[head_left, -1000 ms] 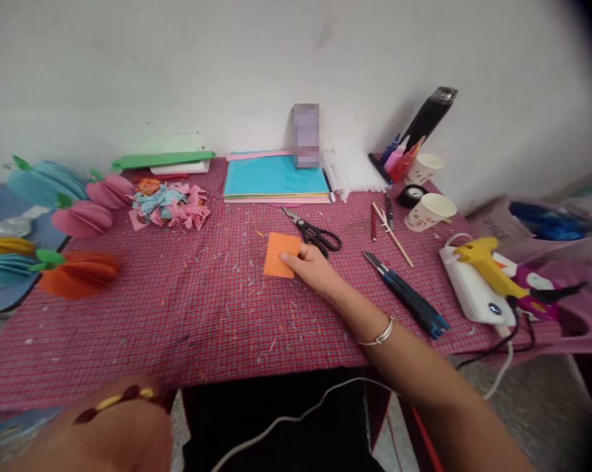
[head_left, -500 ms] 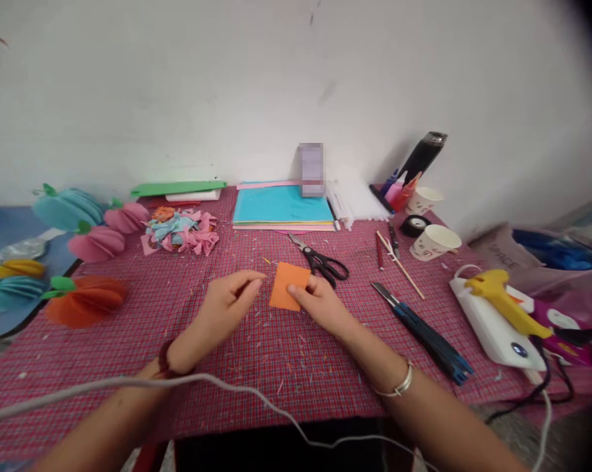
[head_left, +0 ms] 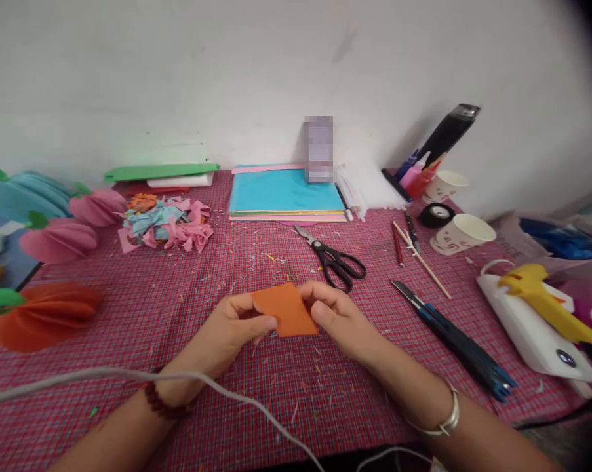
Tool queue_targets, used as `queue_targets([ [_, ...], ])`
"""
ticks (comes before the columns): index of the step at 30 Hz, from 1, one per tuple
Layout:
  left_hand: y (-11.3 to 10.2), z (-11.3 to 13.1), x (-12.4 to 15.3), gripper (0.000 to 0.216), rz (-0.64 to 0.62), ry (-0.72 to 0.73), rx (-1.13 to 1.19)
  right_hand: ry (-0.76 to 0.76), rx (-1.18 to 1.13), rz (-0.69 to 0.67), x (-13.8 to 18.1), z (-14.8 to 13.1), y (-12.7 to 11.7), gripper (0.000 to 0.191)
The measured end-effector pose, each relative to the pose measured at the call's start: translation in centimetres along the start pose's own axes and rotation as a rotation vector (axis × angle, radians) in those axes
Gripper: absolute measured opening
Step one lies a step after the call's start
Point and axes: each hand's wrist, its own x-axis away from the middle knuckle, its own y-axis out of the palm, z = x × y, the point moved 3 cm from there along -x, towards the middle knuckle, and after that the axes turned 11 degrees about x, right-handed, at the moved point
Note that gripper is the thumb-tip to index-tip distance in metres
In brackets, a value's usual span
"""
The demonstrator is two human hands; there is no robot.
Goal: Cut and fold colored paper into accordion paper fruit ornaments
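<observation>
**Head view: both hands pinched a small orange paper above the cloth**

The head camera looked down on a table covered in a red checked cloth (head_left: 128, 341), littered with paper slivers. The step in hand seemed to be the handling of a small orange paper piece (head_left: 286, 309), held just over the cloth in front of the person, near the middle of the table. The left hand (head_left: 231, 331) was mostly closed, thumb and forefinger nipping the paper's left edge. The right hand (head_left: 337, 314) was likewise curled, its fingertips gripping the right edge, so the piece was stretched between the two. Whether the paper was single or already doubled over could not be told.

By my judgement, the next move called for a steady two-handed grip and careful lining-up of edges, since so small a piece would slip or crease crookedly with little effort.

Black scissors (head_left: 337, 259) lay just beyond the hands, and a stack of coloured sheets (head_left: 286, 193) sat farther back by the wall. Pink and blue scraps (head_left: 165, 223) were heaped to the left; a yellow glue gun (head_left: 546, 298) rested well apart on the right.
</observation>
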Motion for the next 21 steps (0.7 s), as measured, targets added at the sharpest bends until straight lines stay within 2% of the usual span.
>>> queue_targets([
  [2, 0.2, -0.5, 0.0, 0.013, -0.037, -0.109, 0.15, 0.054, -0.116, -0.034, -0.1, 0.3, 0.1, 0.044],
  [5, 0.6, -0.8, -0.1, 0.019, -0.054, -0.184, 0.27, 0.093, -0.162, -0.051, -0.3, 0.9, 0.4, 0.038],
  [8, 0.9, -1.1, -0.1, 0.017, 0.009, -0.189, 0.348, 0.121, -0.186, -0.055, -0.4, 1.5, 0.8, 0.032],
  [11, 1.4, -1.0, 0.0, 0.025, 0.106, -0.153, 0.405, 0.136, -0.178, -0.085, -0.4, 1.7, 1.2, 0.028],
  [13, 1.7, -0.8, 0.1, 0.026, 0.126, -0.138, 0.426, 0.129, -0.164, -0.104, -0.3, 1.7, 1.4, 0.027],
  [16, 1.7, -0.9, 0.3, 0.022, 0.133, -0.152, 0.441, 0.127, -0.149, -0.061, -0.2, 1.5, 1.3, 0.025],
  [21, 0.5, -1.6, 0.5, 0.02, 0.212, -0.203, 0.506, 0.141, -0.12, 0.038, 0.0, 1.1, 0.9, 0.025],
])
